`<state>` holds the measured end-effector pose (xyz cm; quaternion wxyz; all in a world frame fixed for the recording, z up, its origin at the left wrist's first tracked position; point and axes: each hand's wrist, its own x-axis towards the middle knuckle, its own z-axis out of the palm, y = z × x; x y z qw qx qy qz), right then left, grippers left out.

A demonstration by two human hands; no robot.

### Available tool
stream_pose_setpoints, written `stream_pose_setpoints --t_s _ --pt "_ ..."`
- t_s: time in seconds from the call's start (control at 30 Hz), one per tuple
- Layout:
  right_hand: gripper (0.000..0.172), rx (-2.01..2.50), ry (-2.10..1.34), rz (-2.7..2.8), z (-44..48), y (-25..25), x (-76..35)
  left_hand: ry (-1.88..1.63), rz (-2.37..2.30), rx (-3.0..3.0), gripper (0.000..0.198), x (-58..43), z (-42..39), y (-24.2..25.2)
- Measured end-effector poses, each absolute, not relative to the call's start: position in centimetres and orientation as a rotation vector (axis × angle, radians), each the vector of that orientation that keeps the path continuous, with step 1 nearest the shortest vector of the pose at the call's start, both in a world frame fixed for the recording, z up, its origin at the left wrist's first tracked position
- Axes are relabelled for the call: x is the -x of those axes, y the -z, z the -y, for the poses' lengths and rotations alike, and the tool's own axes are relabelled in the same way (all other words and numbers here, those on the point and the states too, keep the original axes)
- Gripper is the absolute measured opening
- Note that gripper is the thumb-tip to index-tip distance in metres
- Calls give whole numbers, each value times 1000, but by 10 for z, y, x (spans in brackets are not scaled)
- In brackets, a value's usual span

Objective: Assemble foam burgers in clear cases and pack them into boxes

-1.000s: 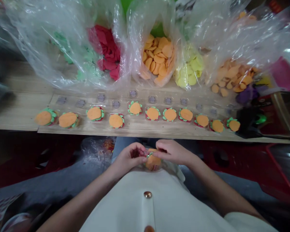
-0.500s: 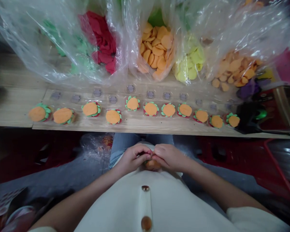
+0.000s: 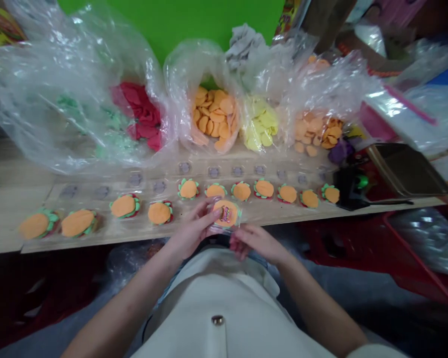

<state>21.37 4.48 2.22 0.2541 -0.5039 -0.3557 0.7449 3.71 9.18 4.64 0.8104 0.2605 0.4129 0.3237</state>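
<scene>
My left hand [image 3: 196, 226] is closed on a toy burger in a clear plastic pack [image 3: 227, 215], its thumb lying over the top. The orange bun shows through, with a small printed label on it. At the pack's lower right corner is my right hand [image 3: 256, 242], its fingers loosely bent and a little apart; whether a fingertip touches the pack I cannot tell. Beyond my hands, several foam toy burgers [image 3: 159, 213] sit in a row of clear plastic trays, each with a grey piece [image 3: 213, 172] in the compartment behind it.
Clear bags of red pieces [image 3: 144, 112], orange discs [image 3: 214, 117], yellow pieces [image 3: 260, 124] and green pieces [image 3: 114, 132] line the back of the wooden table [image 3: 0, 199]. A black device with a green light [image 3: 362, 182] stands at the right. Red stools [image 3: 343, 243] are below the table edge.
My hands have risen from my lap to the table's front edge with the packed burger. It now lies label up in my left hand, and my right hand has moved aside. The view has tilted up.
</scene>
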Motion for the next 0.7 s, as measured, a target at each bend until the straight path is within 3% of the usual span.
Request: stream_pose_setpoints --t_s 0.33,0.43,0.5,0.6,0.7 --pt "45 1246 -1816 925 -42 -20 -202 -727 -749 -563 55 -66 -95 -50" --pt "35 1247 -1746 1075 -45 -21 -229 -797 -778 -472 57 -75 -97 -49" --pt "27 1485 -1429 1057 -45 -21 -275 -853 -864 -430 49 -75 -104 -45" --pt "26 1895 -563 451 -39 -26 -380 -883 -959 -438 43 -73 -123 -38" --pt "26 1920 -379 181 -35 -32 -478 -839 -989 -465 48 -83 -137 -33"
